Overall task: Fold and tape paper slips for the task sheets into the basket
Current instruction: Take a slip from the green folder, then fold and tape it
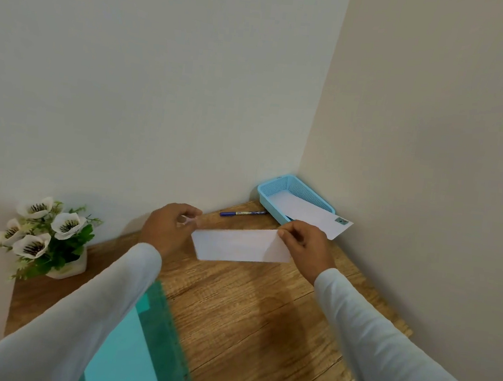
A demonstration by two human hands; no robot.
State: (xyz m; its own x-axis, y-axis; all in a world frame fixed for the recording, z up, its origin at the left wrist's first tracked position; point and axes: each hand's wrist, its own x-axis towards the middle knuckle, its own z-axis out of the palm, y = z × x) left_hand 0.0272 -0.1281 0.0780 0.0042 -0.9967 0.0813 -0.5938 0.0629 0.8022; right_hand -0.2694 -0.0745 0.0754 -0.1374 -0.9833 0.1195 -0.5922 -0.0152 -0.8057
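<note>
**Folded slip held between 2 hands at the table's far corner**

The white paper slip [240,246] lies lengthwise between the 2 hands, over the far part of the table and just in front of the basket. Whether it rests on the wood or is lifted off it cannot be told. The right hand [304,247] pinches its upper right corner between thumb and fingertips. The left hand [168,228] sits by the upper left corner with fingers curled and thumb near forefinger. The blur hides whether it holds anything or touches the slip.

The light blue mesh basket [275,184] stands in the far right corner. A white sheet [315,216] lies in it and juts out over its near rim, with a small dark mark near the end. A blue pen [241,214] lies to the left of the basket, along the wall.

The table [247,319] is light wood with a strong grain, pushed into a corner where 2 plain pale walls meet. A teal mat [151,328] lies on its near left part, partly under the left sleeve. A white pot of white flowers [43,233] stands at the far left edge.
</note>
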